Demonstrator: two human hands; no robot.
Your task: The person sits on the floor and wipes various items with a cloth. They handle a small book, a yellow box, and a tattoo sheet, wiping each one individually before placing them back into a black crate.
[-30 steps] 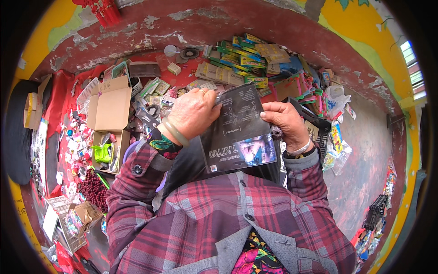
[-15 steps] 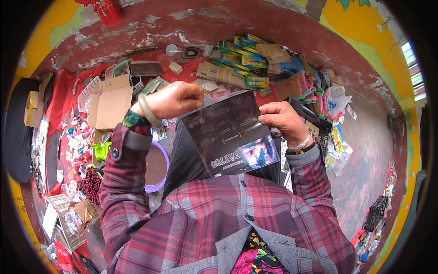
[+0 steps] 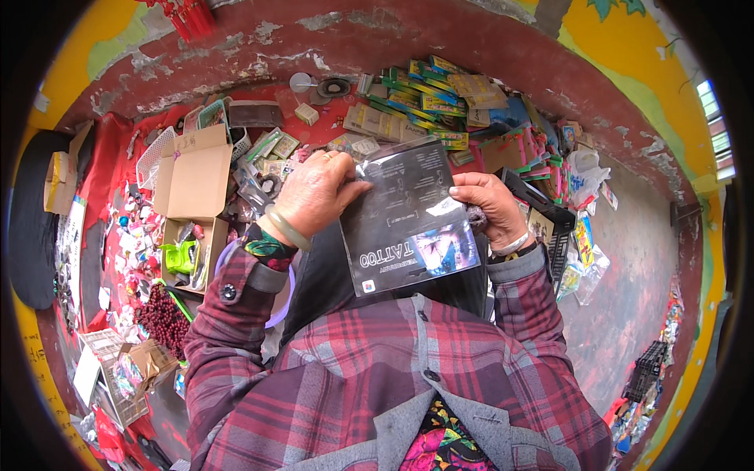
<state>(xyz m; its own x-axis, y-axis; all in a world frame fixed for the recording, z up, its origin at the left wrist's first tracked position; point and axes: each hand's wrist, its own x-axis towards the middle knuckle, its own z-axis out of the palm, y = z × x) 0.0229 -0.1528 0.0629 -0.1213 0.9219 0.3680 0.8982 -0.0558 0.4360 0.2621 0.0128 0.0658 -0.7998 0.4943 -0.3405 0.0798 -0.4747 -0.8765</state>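
Note:
A flat black printed packet [image 3: 408, 204] in clear plastic lies tilted over my lap, with a bright picture along its lower edge. My right hand [image 3: 495, 206] grips its right edge, thumb on top. Below those fingers shows a small dark fuzzy thing [image 3: 476, 218], whose kind I cannot make out. My left hand [image 3: 314, 188], with a pale bangle [image 3: 287, 228] at the wrist, is closed at the packet's left edge. Its thumb reaches onto the packet, while its other fingertips are hidden.
Left stand an open cardboard box [image 3: 192, 180] holding a bright green item [image 3: 181, 257], and dark red beads [image 3: 163, 318]. A purple-rimmed basin [image 3: 284, 302] is partly behind my left forearm. Ahead lie piled green-and-yellow boxes [image 3: 424, 98]. Right of my hand is a black rack [image 3: 559, 228].
My left hand has come down and toward me, from above the packet's upper left corner to its left edge. The packet has turned slightly more upright, still in my right hand.

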